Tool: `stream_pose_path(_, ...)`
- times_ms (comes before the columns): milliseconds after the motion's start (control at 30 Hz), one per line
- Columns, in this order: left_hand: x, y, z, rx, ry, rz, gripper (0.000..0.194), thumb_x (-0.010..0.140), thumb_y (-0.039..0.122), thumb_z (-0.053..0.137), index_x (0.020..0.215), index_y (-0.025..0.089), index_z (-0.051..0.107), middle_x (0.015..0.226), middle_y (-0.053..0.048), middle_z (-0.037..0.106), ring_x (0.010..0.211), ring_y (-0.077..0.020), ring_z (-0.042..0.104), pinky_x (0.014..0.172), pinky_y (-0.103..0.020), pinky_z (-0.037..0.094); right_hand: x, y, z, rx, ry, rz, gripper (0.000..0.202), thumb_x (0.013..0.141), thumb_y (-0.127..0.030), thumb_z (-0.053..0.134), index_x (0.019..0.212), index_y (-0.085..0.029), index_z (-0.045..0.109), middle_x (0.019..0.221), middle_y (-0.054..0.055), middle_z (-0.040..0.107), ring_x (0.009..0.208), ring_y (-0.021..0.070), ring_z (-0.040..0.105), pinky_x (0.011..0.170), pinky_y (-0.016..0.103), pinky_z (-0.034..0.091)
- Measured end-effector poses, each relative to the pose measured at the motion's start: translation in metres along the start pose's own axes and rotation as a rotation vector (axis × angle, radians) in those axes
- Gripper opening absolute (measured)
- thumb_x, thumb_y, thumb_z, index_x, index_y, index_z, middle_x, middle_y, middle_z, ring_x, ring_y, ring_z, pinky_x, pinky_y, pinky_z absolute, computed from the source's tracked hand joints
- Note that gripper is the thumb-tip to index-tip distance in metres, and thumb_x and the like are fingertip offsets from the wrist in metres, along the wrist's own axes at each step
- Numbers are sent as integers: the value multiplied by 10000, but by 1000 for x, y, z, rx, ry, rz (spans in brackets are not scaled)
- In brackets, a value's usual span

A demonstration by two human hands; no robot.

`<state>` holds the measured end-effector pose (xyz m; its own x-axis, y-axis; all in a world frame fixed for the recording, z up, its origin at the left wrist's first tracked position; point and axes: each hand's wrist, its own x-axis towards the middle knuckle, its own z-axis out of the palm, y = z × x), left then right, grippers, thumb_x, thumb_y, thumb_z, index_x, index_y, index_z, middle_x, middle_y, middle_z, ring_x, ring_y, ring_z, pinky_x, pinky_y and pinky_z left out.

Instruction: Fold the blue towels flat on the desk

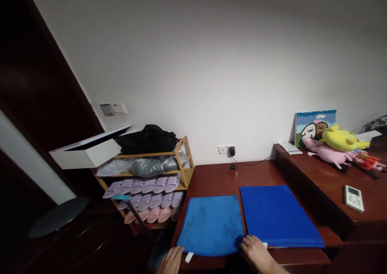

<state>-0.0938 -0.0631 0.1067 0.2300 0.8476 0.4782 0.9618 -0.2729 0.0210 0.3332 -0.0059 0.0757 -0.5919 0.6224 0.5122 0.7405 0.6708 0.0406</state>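
Observation:
A lighter blue cloth (213,225) with dark smudges lies spread on the red-brown wooden table (211,177). My left hand (171,260) is at its near left corner, fingers closed on the edge, beside a small white tag (189,257). At the near right corner, my right hand (254,250) has its fingers curled over the cloth's edge; the thumb is hidden. A deep blue cloth (278,215) lies flat just to the right, its near left corner close to my right hand, where another white tag shows.
Left of the table stands a wooden shoe rack (185,161) with purple and pink slippers (149,200), a black bag (148,140) and an open white box (87,155). On a raised surface to the right are plush toys (341,139), a picture (316,121) and a white remote (353,198).

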Motion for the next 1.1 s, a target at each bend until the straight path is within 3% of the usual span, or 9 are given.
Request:
stream_pose_path(133,27,-8,-47,154,290,178,486,943,83,383,1180,275,761,1099,-19,835,989,-194,786,887,-313,632,39,12,-96,249,-31,132,261,976,-150,523,1110,-283,702,880,8,736,829,195,701,724,294,517)
stream_pose_path(267,82,5,-131,125,411,234,385,1025,151,408,1202,238,738,1159,-59,816,1073,-226,756,993,-390,593,83,37,-204,423,47,167,332,1076,-311,414,1221,-259,707,983,65,761,886,201,729,770,304,561)
stream_pose_path(400,134,36,-214,-75,365,232,353,1075,297,412,1186,257,744,1196,-55,804,1093,-235,747,1023,-416,588,97,64,-292,497,193,141,322,1064,-427,487,1193,-251,723,1025,72,782,914,196,742,814,300,585)
stream_pose_path(500,159,66,-253,-289,269,169,350,1060,455,474,1155,277,759,1131,-29,820,1025,-219,764,980,-367,611,85,80,-341,525,213,186,325,1033,-478,546,1121,-242,752,1023,72,796,931,198,750,848,297,600)
stream_pose_path(600,172,94,-268,-459,152,122,324,1014,513,563,1091,291,786,1086,-6,830,986,-209,773,944,-333,622,59,92,-372,551,165,280,373,1008,-538,564,1071,-235,772,1023,76,807,864,197,760,782,284,622)
stream_pose_path(700,179,121,-266,-538,63,133,277,996,482,605,1054,297,802,1077,-2,831,984,-202,770,928,-316,618,31,99,-391,560,127,356,392,985,-576,578,1050,-250,784,1024,67,814,824,196,765,727,270,627)
stream_pose_path(900,188,163,-257,-642,-5,209,222,990,409,627,974,276,804,938,-11,821,861,-179,757,813,-264,604,-17,107,-417,499,92,427,394,969,-598,593,1077,-282,801,1028,65,821,849,211,775,743,273,633)
stream_pose_path(1100,212,189,-250,-711,-54,246,235,999,428,620,986,280,801,946,-11,815,852,-174,742,825,-263,583,-47,133,-430,490,137,499,422,953,-602,614,1169,-285,789,1019,67,819,776,215,767,696,296,634)
